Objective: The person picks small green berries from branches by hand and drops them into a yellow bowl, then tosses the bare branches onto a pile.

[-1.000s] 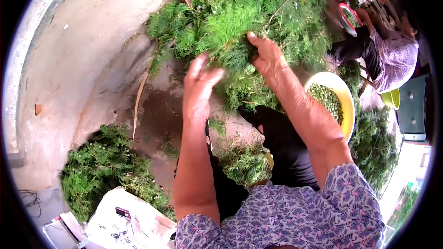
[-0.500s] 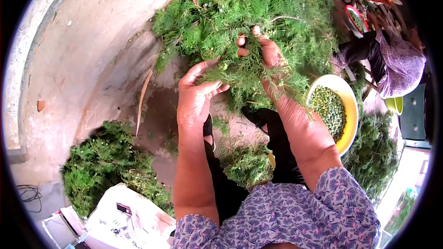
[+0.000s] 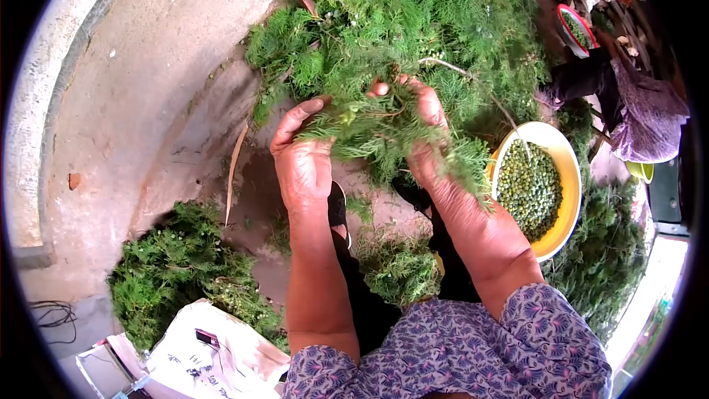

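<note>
My right hand (image 3: 428, 122) is closed around a leafy green conifer sprig (image 3: 377, 122), held up in front of me above my feet. My left hand (image 3: 304, 155) is at the sprig's left side, thumb and fingers apart around its leaf tips; foliage hides some of its fingertips. A pale green cone or berry (image 3: 349, 115) shows among the leaves near that hand. A thin bare stem (image 3: 487, 92) slants from behind my right hand down to the yellow bowl (image 3: 567, 203), which holds many small green berries (image 3: 528, 188).
A big heap of green branches (image 3: 443, 7) lies ahead. Further piles are at lower left (image 3: 173, 266) and beyond the bowl (image 3: 602, 251). Stripped greenery (image 3: 402, 270) sits between my legs. Another person (image 3: 646, 111) works at right near a red-rimmed basin (image 3: 577, 29). A white sack (image 3: 214, 351) lies lower left.
My left hand has moved slightly left, its fingers now less visible at the tips. The sprig has turned in my right hand, and the thin stem has swung down toward the bowl.
</note>
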Available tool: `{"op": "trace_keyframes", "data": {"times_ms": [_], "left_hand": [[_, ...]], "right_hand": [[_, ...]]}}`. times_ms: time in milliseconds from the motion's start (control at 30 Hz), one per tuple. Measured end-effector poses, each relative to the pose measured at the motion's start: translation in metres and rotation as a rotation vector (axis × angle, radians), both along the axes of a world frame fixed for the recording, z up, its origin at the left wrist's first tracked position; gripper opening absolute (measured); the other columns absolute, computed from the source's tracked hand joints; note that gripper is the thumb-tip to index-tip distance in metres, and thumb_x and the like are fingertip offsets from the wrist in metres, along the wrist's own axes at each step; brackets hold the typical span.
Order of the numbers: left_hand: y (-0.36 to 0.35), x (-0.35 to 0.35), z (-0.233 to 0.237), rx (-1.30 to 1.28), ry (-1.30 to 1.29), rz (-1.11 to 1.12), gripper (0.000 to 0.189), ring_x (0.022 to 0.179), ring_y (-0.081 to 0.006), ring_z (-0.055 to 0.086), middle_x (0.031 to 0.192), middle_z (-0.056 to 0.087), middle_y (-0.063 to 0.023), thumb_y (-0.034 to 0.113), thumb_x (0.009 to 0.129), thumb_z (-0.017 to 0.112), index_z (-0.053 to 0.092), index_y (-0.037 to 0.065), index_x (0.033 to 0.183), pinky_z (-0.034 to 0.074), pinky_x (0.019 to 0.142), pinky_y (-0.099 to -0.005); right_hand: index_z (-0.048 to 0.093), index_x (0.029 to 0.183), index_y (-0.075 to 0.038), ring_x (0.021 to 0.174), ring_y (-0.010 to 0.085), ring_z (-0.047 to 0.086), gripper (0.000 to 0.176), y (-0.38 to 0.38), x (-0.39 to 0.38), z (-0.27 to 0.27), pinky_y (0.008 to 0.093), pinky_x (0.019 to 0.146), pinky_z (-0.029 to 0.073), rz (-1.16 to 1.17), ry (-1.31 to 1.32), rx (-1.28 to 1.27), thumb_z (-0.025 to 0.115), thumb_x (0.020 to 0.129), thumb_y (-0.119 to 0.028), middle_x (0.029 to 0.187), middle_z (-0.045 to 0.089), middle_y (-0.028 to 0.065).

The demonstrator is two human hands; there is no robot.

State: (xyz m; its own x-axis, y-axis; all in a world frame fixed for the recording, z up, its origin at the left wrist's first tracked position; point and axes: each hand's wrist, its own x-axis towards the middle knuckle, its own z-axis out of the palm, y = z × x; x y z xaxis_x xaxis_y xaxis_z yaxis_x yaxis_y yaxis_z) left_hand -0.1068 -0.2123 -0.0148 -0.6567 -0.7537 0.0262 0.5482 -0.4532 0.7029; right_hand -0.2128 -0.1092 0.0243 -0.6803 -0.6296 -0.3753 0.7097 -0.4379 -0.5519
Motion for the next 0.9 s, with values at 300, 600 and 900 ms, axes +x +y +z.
{"op": "trace_keyframes", "data": {"times_ms": [300,600,900], "left_hand": [[0.0,0.003,0.018,-0.158,-0.22,-0.036,0.017,0.087,-0.0217,0.059,0.095,0.062,-0.0115,0.008,0.085,0.053,0.06,-0.002,0.096,0.046,0.085,-0.035],[0.028,-0.018,0.023,-0.256,-0.361,-0.106,0.026,0.074,-0.0071,0.054,0.087,0.062,-0.0003,0.015,0.078,0.068,0.062,0.001,0.099,0.042,0.068,-0.0222],[0.027,-0.014,0.021,-0.037,-0.306,-0.176,0.03,0.081,-0.0128,0.059,0.095,0.062,-0.0039,0.005,0.073,0.069,0.061,0.002,0.102,0.046,0.073,-0.0265]], "right_hand": [[0.048,0.097,-0.007,0.063,0.021,0.05,0.017,-0.006,-0.027,-0.037,0.0354,0.057,0.043,0.221,-0.239,-0.486,0.036,0.091,-0.017,0.07,0.05,0.0076],[0.058,0.094,-0.006,0.07,0.012,0.059,0.01,-0.013,-0.005,-0.014,0.0265,0.064,0.049,0.092,0.136,-0.054,0.056,0.087,-0.013,0.084,0.063,0.0028],[0.059,0.098,0.001,0.07,0.0139,0.059,0.023,-0.013,0.002,-0.022,0.0275,0.065,0.048,0.223,0.268,0.058,0.061,0.084,-0.017,0.084,0.064,0.0076]]}}
